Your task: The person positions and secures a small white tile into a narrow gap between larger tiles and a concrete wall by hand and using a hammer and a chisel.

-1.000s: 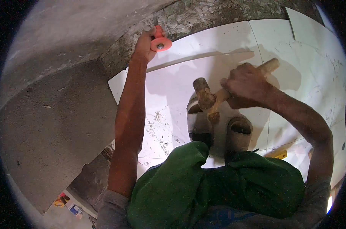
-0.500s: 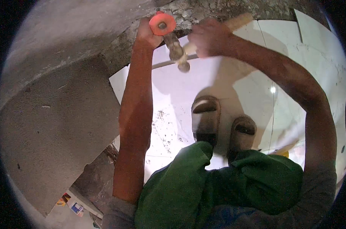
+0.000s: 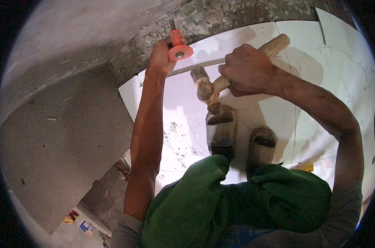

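My left hand (image 3: pixel 159 56) is wrapped round a chisel (image 3: pixel 180 50) with an orange grip and a round orange guard. The chisel's metal blade points away from me, toward the rough broken strip (image 3: pixel 208 24) at the foot of the wall. In my right hand (image 3: pixel 248 69) is a hammer, gripped by its wooden handle (image 3: pixel 276 45). The worn metal hammer head (image 3: pixel 205 90) hangs over the white tiles, apart from the chisel. Whether the blade tip touches the rubble is hard to tell.
White floor tiles (image 3: pixel 315 62) run under my sandals (image 3: pixel 221 128), with dark crumbs scattered left of them. A loose tile piece (image 3: pixel 340 31) lies at the far right. To the left are a grey cement slab (image 3: pixel 63 140) and a plastered wall (image 3: pixel 84 33). Something yellow (image 3: pixel 307 168) shows beside my right knee.
The hammer has swung back from beside the chisel toward me and slightly right. The chisel and my left hand have shifted a little nearer, and the blade now shows.
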{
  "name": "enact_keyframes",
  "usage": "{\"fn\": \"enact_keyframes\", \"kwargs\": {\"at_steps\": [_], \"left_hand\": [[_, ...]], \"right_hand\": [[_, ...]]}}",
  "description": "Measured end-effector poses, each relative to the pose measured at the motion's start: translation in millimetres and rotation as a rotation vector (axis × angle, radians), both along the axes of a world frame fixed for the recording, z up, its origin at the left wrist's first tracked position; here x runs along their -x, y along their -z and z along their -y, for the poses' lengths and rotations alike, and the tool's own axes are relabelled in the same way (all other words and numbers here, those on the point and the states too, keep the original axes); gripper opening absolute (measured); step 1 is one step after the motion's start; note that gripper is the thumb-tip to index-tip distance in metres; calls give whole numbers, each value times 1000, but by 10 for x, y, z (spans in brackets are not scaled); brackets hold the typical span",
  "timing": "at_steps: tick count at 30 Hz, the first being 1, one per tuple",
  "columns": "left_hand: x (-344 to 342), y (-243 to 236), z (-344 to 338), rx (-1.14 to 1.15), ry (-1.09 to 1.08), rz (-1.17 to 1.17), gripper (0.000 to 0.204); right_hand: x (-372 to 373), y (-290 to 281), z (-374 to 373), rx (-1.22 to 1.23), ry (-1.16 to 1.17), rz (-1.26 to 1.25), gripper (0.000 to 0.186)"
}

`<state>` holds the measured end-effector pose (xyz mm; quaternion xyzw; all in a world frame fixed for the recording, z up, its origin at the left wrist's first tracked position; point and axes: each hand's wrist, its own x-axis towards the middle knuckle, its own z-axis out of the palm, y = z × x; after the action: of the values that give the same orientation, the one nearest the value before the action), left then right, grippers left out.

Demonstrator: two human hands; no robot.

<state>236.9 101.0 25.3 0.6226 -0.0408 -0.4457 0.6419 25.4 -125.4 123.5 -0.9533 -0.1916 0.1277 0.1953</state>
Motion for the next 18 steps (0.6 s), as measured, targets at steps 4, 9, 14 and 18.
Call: {"fn": "enact_keyframes", "kwargs": {"at_steps": [4, 9, 14, 18], "left_hand": [[10, 71, -53, 187, -255, -285, 29], [-16, 140, -103, 209, -265, -278, 24], [62, 94, -101, 323, -292, -362, 35], [105, 77, -81, 196, -319, -225, 35]], "right_hand": [[-10, -22, 50, 62, 29, -1, 25], [-5, -13, -9, 52, 15, 22, 24], [-17, 52, -102, -40, -57, 73, 20], [-69, 110, -234, -39, -129, 143, 20]]}}
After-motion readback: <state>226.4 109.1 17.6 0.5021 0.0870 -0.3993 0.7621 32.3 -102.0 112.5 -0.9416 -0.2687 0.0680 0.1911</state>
